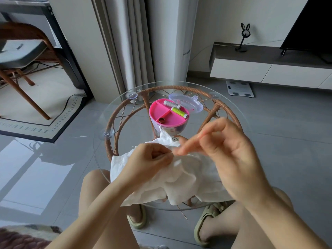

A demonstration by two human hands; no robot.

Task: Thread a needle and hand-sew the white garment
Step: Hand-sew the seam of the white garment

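Note:
The white garment (183, 178) lies crumpled on the near part of the round glass table (115, 108). My left hand (152, 160) pinches a fold of the garment at its top edge. My right hand (221, 146) hovers just to the right, above the cloth, with its fingers curled and their tips blurred near the left hand's fingertips. Whether it holds a needle or thread cannot be made out. Behind the garment stands the pink sewing kit (168, 115), with a grey thread spool (171, 104) and a yellow-green spool (179, 112) lying in its tray.
The kit's clear lid (188, 103) lies behind it. A small brown ring (161, 120) sits in the pink tray. The glass top rests on a rattan frame (111, 130). My knees and sandalled feet are under the table. A chair (21, 56) stands at far left.

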